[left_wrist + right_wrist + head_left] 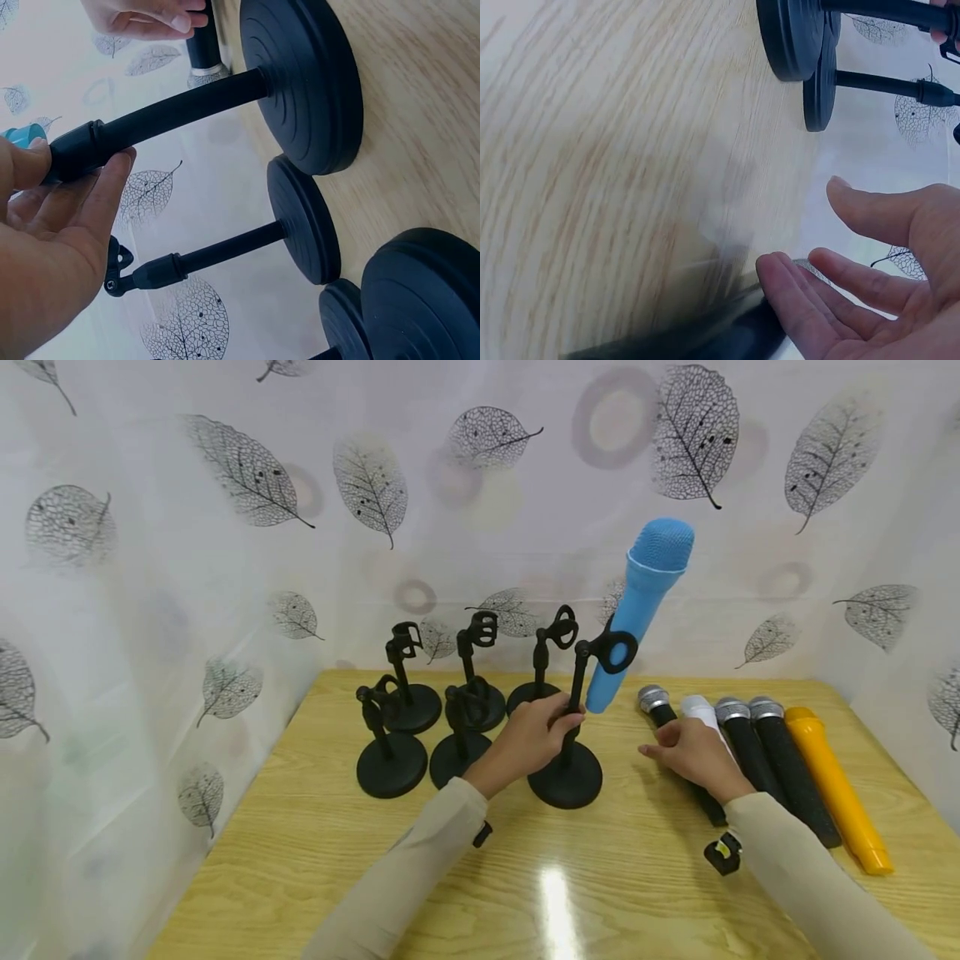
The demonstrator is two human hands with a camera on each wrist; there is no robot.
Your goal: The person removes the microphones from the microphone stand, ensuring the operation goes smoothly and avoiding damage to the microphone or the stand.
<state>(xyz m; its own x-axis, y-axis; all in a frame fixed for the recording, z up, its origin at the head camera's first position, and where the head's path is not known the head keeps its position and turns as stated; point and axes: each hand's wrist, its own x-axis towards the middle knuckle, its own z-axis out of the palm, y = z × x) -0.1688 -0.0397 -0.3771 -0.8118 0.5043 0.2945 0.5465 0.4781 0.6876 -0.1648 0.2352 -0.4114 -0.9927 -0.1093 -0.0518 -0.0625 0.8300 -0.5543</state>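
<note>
My left hand (528, 739) grips the upper pole of a black microphone stand (566, 777), thumb and fingers around it in the left wrist view. A blue microphone (641, 593) leans up through the clip of that stand. Over at the right, my right hand (693, 752) is above a black microphone with a silver head (654, 698), partly covering it. In the right wrist view its thumb stands apart from the fingers (795, 300), which reach the edge of the dark microphone (735, 330); whether they touch it I cannot tell.
Several more black stands (392, 766) with unfilled clips stand left of my left hand. Beyond my right hand lie a white microphone (699, 710), two black ones with silver heads (787, 760) and an orange one (836, 785). A leaf-patterned curtain (525, 527) borders the wooden table (300, 860).
</note>
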